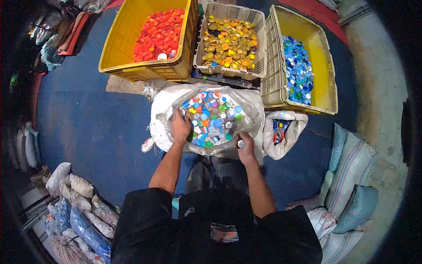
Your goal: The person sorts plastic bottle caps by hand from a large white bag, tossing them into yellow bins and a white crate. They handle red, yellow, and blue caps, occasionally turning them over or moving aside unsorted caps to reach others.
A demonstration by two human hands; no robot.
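Note:
A wide white sack [160, 132] lies in front of me, its mouth spread around a heap of mixed-colour bottle caps [214, 123]. At the left side of the opening, my left hand [180, 127] has its fingers curled close to the caps; whatever is in them is hidden. My right hand [246, 147] is closed on a white bottle cap [241, 143] by the right rim. Next to that hand stands a smaller white sack [276, 148] with dark, blue and red pieces inside.
Beyond the sack are a yellow crate [115, 48] of red caps, a pale basket [260, 44] of gold and yellow caps, and a tilted yellow crate [323, 57] of blue caps. Filled sacks [349, 169] lie at right, stuffed bags [90, 229] at lower left.

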